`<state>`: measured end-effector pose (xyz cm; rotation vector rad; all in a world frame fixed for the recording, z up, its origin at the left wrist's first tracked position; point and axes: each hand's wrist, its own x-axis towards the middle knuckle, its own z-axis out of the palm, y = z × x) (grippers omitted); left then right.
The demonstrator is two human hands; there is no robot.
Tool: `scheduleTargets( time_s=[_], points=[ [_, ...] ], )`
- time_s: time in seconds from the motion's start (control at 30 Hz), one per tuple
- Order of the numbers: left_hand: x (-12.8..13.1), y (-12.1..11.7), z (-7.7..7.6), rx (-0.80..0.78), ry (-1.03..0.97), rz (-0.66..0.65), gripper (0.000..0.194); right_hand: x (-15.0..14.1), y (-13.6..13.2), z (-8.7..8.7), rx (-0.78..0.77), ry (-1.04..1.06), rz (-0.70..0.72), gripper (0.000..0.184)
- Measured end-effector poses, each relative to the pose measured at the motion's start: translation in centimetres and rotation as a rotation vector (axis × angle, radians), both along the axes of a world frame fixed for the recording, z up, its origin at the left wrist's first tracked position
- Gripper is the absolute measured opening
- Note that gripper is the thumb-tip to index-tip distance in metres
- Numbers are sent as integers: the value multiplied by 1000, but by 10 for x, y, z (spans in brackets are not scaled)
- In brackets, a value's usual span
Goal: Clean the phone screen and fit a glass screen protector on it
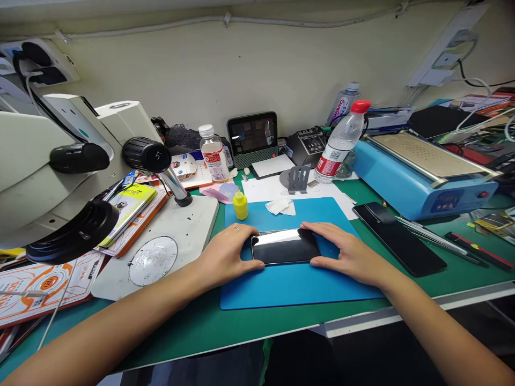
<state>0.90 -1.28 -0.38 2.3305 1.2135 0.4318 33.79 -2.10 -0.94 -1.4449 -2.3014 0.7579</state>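
Forearms [120, 319] over desk [189, 335], front edge; left hand [227, 251], right hand [354, 256] grip phone [285, 250] ends; probably slick, fragile: hold rims

Can kinda read "Ganten" on the clear rear bottle [343, 103] — plus "BATTERY", seemingly, on the yellow box [134, 206]. Can't make out anything else, too blurry.

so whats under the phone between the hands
The blue mat lies beneath the phone, held at its ends by the left hand and right hand. The patch directly below is covered, so anything there is hidden.
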Motion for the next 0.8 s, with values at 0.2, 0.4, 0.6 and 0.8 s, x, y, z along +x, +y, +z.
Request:
scheduleTargets(
  time_s=[0.2,0.4,0.6,0.8],
  points=[
    [0,0,-1,2,-3,0,50,-1,1,1,-22,9,-8,79],
    [0,0,2,-14,8,-1,51,0,0,1,-42,9,-17,82],
    [2,0,2,-17,15,7,56,-1,0,1,-40,12,-28,84],
    [1,0,3,-27,21,18,59,-1,0,0,-35,11,-32,81]
  ],
)
